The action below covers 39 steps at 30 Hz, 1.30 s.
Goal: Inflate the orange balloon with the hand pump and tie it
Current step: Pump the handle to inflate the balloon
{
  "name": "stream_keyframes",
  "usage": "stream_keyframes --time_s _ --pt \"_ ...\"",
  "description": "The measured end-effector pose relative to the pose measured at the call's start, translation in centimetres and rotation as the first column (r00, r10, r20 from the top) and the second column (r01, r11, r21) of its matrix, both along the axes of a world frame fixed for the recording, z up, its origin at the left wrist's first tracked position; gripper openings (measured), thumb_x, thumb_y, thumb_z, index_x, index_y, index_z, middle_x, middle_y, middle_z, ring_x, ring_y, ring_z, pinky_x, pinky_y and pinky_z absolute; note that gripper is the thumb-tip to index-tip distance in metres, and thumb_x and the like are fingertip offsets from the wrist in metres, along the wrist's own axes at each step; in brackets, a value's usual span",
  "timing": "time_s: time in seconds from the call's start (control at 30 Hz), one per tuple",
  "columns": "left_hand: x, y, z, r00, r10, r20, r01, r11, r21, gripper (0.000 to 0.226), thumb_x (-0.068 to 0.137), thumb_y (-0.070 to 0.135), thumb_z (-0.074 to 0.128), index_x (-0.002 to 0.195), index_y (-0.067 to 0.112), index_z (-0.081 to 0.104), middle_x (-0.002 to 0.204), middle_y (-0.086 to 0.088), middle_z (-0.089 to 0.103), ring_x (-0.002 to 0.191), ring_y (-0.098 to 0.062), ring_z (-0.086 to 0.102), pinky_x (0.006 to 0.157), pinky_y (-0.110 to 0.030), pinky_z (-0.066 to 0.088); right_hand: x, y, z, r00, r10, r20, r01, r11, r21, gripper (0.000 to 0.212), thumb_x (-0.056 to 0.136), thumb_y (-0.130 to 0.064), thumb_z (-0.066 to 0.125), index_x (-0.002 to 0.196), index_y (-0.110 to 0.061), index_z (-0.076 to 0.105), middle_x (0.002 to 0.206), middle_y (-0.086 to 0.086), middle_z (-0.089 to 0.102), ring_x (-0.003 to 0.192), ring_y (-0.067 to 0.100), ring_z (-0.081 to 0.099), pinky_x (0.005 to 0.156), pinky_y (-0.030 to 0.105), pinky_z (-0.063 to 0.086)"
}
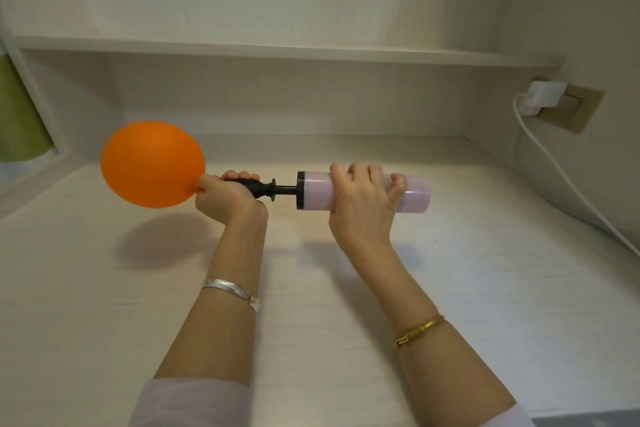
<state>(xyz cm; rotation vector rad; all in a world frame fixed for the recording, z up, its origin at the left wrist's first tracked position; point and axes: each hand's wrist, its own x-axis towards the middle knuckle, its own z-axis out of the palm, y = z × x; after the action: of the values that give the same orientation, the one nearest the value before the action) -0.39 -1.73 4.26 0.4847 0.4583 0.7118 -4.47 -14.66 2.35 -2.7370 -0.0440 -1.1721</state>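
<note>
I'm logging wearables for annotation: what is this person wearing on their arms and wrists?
The left wrist carries a wide, smooth silver bangle; the right wrist a thin gold bracelet with a coiled wire section. Pale lilac sleeves are pushed up to the elbows, leaving both forearms bare.

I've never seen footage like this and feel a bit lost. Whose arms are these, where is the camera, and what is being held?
There is no machine: a person wears one camera on the head, looking down at their own arms over a pale wooden desk. The left hand pinches the neck of the round orange balloon, partly inflated, onto the black nozzle. The right hand grips the pale pink cylindrical hand pump. Both are held above the desk, casting shadows. A white charger is plugged into the wall at right.
</note>
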Motion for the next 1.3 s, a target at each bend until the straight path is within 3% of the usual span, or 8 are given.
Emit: stream_keyframes --time_s 0.2,0.4,0.57,0.73,1.03,1.3 --pt "0.1 2.1 0.0 0.999 0.052 -0.002 -0.052 0.998 -0.034 0.024 0.086 0.006 0.031 0.064 0.014 0.033 0.049 0.0 0.04 0.032 -0.013 0.039 0.041 -0.02 0.044 0.2 -4.0 0.7 0.995 -0.1 0.001 0.1 0.995 0.019 0.035 0.065 0.004 0.054 0.094 -0.016 0.057 0.092 0.007 0.059 0.093 0.029 0.05 0.081 0.038 0.014" --pt "0.2 1.2 0.0 0.998 0.053 -0.033 -0.054 0.998 -0.019 0.026 0.087 0.008 0.031 0.063 0.015 0.034 0.045 0.002 0.039 0.031 -0.012 0.039 0.04 -0.02 0.044 0.3 -3.5 0.4 0.988 -0.142 -0.068 0.143 0.99 0.01 0.041 0.065 0.007 0.052 0.098 -0.017 0.053 0.096 0.007 0.056 0.097 0.029 0.046 0.081 0.039 0.013" --pt "0.0 -0.8 -0.1 1.0 -0.004 -0.031 0.004 1.0 -0.003 0.026 0.087 0.008 0.031 0.062 0.014 0.034 0.041 0.004 0.039 0.028 -0.011 0.039 0.039 -0.019 0.043 0.1 -0.4 -0.2 0.997 -0.073 -0.017 0.072 0.997 -0.015 0.038 0.062 0.011 0.055 0.093 -0.011 0.057 0.089 0.013 0.06 0.088 0.034 0.051 0.086 0.042 0.02" --pt "0.3 0.3 0.2 1.0 0.005 -0.014 -0.005 1.0 0.007 0.023 0.086 0.007 0.031 0.064 0.014 0.035 0.045 0.002 0.04 0.032 -0.013 0.04 0.04 -0.02 0.044 0.4 -1.2 0.1 0.998 -0.042 0.049 0.043 0.999 -0.018 0.038 0.058 0.011 0.057 0.088 -0.011 0.059 0.082 0.011 0.061 0.081 0.032 0.054 0.079 0.038 0.019" --pt "0.6 2.1 0.0 0.999 0.036 -0.026 -0.036 0.999 -0.022 0.022 0.086 0.008 0.03 0.066 0.015 0.032 0.05 0.0 0.04 0.035 -0.015 0.039 0.042 -0.02 0.044 0.5 -4.9 0.7 0.988 -0.157 -0.015 0.157 0.987 0.029 0.038 0.065 0.008 0.051 0.095 -0.015 0.055 0.095 0.007 0.057 0.095 0.029 0.047 0.077 0.037 0.014" --pt "-0.2 -0.8 0.0 1.0 -0.011 -0.007 0.011 0.999 0.037 0.025 0.086 0.007 0.031 0.063 0.014 0.034 0.036 0.007 0.04 0.03 -0.012 0.04 0.042 -0.021 0.044 -0.1 0.2 -0.4 0.998 -0.055 -0.003 0.055 0.998 -0.006 0.04 0.062 0.011 0.052 0.094 -0.013 0.056 0.091 0.012 0.059 0.091 0.032 0.05 0.079 0.04 0.017"
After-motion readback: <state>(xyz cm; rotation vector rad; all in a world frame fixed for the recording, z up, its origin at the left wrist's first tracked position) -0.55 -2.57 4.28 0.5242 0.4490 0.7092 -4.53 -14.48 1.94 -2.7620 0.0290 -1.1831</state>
